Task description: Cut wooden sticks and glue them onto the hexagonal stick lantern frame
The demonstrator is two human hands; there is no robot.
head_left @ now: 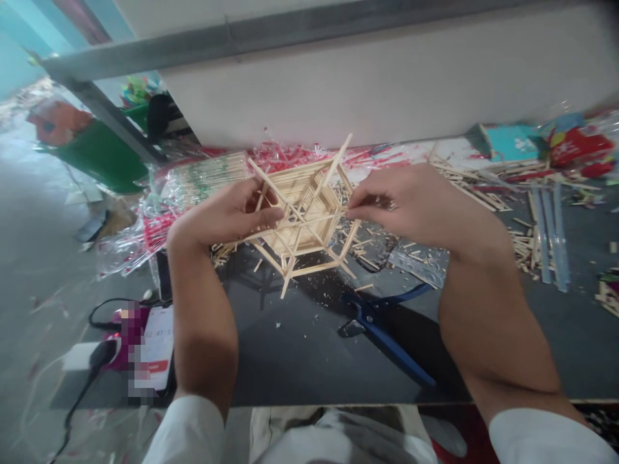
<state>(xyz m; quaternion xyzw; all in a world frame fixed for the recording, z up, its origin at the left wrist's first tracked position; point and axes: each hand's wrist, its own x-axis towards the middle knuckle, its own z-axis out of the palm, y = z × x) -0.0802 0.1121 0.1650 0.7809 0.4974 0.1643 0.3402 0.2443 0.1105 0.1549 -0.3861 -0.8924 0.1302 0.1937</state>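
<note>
A six-sided lattice frame of thin wooden sticks (309,248) is held up over the dark tabletop, its layered walls opening away from me. Several sticks cross at its middle and stick out past the corners. On the left side, my left hand (242,209) grips the frame with the thumb lying along a crossing stick. My right hand (387,200) pinches the tip of a stick at the frame's right side between thumb and fingers. Below and to the right, blue-handled cutters (387,345) lie on the table.
Plastic-wrapped stick bundles (207,177) lie at back left. Cut sticks and clear glue sticks (551,235) lie at right, beside colourful packets (580,148). A phone (157,345) and charger cables are at the left edge. A grey metal bar (232,40) spans the back.
</note>
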